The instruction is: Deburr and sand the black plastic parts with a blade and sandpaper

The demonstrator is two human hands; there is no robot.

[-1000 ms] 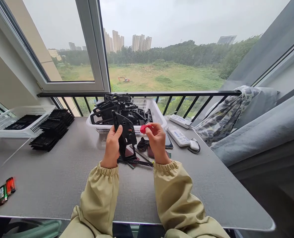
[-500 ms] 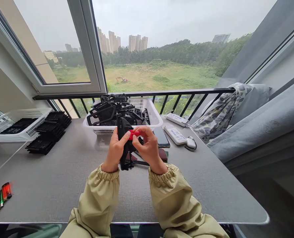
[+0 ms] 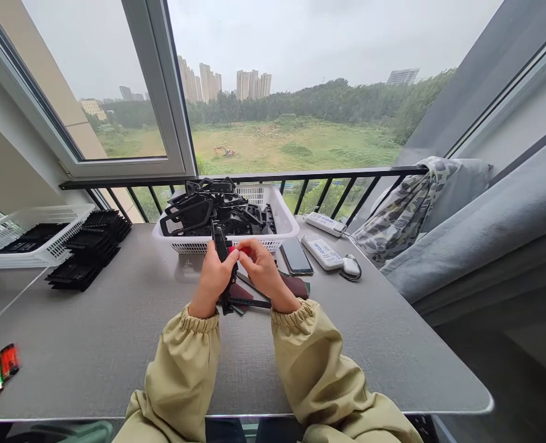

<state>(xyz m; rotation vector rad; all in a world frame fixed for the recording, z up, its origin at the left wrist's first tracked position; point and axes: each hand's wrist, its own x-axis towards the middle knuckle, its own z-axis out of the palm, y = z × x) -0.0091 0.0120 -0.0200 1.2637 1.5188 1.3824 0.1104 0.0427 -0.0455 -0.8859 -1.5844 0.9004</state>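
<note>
My left hand is closed round a black plastic part with a long upright side and an arm reaching right at its lower end. Against that part, the fingers of my right hand pinch a small red piece. Most of the red piece is covered by the fingers, so its kind cannot be made out. Under both hands, brown sheets with green edges lie on the table, partly hidden by my right wrist. Just beyond the hands stands a white basket heaped with black plastic parts.
Stacked black slotted pieces lie at the left beside another white basket. A phone, white boxes and a small white device with a cord are at the right. Two small green and red cylinders lie front left.
The black part has turned to a narrower, more edge-on angle. My right hand has moved slightly left, closer to my left hand, and covers more of the red piece. The view has shifted slightly.
</note>
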